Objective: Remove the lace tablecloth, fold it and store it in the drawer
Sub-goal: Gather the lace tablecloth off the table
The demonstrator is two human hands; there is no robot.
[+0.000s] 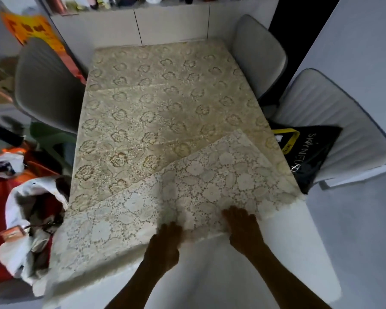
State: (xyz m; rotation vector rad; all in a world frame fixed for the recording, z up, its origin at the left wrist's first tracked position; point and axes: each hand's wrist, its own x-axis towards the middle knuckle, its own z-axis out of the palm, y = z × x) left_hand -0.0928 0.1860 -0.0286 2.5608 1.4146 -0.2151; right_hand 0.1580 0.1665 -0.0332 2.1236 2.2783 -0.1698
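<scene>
A cream lace tablecloth (210,175) lies across the near end of the table, over a gold floral cloth (156,101) that covers the top. The lace's far right corner is folded over onto the gold cloth, and its left part hangs over the near left corner. My left hand (165,244) and my right hand (243,228) sit at the lace's near edge, fingers pointing forward. The left hand's fingers are blurred and partly under the bunched edge. The right hand's fingers lie on the lace. White cloth (210,275) hangs down the table's near side.
Grey chairs stand at the left (47,85), far right (259,54) and right (334,121), the last holding a black bag (308,150). White cabinets (165,23) line the back wall. A white bag (29,219) and orange items crowd the left floor.
</scene>
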